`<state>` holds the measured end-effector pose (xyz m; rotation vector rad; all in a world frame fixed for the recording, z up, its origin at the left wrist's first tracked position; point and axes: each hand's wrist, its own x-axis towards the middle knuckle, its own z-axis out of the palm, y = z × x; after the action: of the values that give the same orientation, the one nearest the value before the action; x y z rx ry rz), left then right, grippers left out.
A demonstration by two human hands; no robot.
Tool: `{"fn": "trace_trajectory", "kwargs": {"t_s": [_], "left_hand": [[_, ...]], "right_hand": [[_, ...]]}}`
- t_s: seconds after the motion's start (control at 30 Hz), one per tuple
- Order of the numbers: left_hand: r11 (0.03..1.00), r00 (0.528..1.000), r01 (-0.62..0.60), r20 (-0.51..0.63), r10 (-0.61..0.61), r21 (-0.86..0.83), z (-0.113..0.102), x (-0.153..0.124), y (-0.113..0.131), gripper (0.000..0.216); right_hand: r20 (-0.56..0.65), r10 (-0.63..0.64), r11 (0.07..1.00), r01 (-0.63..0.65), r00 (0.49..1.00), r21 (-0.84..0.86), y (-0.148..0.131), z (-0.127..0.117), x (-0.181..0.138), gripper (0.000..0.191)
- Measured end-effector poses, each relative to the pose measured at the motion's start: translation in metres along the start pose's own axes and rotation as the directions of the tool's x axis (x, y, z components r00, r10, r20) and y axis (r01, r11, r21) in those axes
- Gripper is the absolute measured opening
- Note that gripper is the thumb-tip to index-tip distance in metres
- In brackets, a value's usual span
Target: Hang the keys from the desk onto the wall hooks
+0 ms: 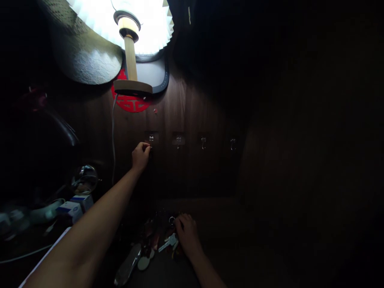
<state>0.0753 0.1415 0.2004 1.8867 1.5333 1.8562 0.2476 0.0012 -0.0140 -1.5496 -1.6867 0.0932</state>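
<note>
My left hand (141, 156) is raised to the dark wood panel, thumb and forefinger pinched together at the lower end of the leftmost hook (151, 138). Whatever lies between those fingertips is too small to make out. Lower down, my right hand (187, 234) rests palm down at the right side of a dim pile of small items, with its fingers loosely bent. Beside its thumb are a metal ring (171, 220) and a silver key (168, 242). A round pale tag (143, 263) and a long glossy oval object (128, 264) lie left of the key.
Three more hooks (179, 140) line the panel rightward. Above, a lit lamp (130, 56) stands by a red paper cutout (132, 105), its cord (113, 140) hanging down. At left are a round mirror (85, 180) and small boxes (70, 209). The right side is very dark.
</note>
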Motion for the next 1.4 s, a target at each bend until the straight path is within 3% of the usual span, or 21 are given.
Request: {"fn": "trace_trajectory", "kwargs": {"t_s": [0.27, 0.47, 0.7, 0.87, 1.13, 1.4], "left_hand": [[0.999, 0.999, 0.051, 0.004, -0.051, -0.018, -0.002, -0.026, -0.012, 0.015], [0.995, 0.99, 0.097, 0.105, -0.094, -0.023, -0.015, -0.068, -0.032, 0.016], [0.986, 0.957, 0.168, 0.237, -0.166, 0.013, -0.042, -0.133, -0.073, 0.018], [0.98, 0.943, 0.191, 0.267, -0.199, 0.058, -0.072, -0.167, -0.096, 0.02], [0.943, 0.966, 0.029, 0.233, -0.111, 0.33, -0.104, -0.209, -0.136, 0.029], [0.85, 0.928, 0.079, 0.273, -0.254, 0.522, -0.106, -0.218, -0.137, 0.039]], "right_hand": [[0.016, 0.005, 1.0, -0.006, 1.0, 0.026, 0.004, 0.003, 0.0, 0.026], [-0.011, -0.03, 1.0, 0.03, 0.999, 0.005, 0.006, 0.006, 0.0, 0.028], [0.011, -0.062, 0.998, 0.063, 0.998, -0.011, 0.004, 0.005, -0.001, 0.027], [0.035, -0.068, 0.996, 0.07, 0.997, -0.05, 0.005, 0.004, -0.001, 0.026], [0.048, -0.09, 0.992, 0.093, 0.995, -0.085, 0.005, 0.006, 0.0, 0.027], [0.035, -0.082, 0.993, 0.085, 0.996, -0.084, 0.004, 0.004, -0.002, 0.027]]}}
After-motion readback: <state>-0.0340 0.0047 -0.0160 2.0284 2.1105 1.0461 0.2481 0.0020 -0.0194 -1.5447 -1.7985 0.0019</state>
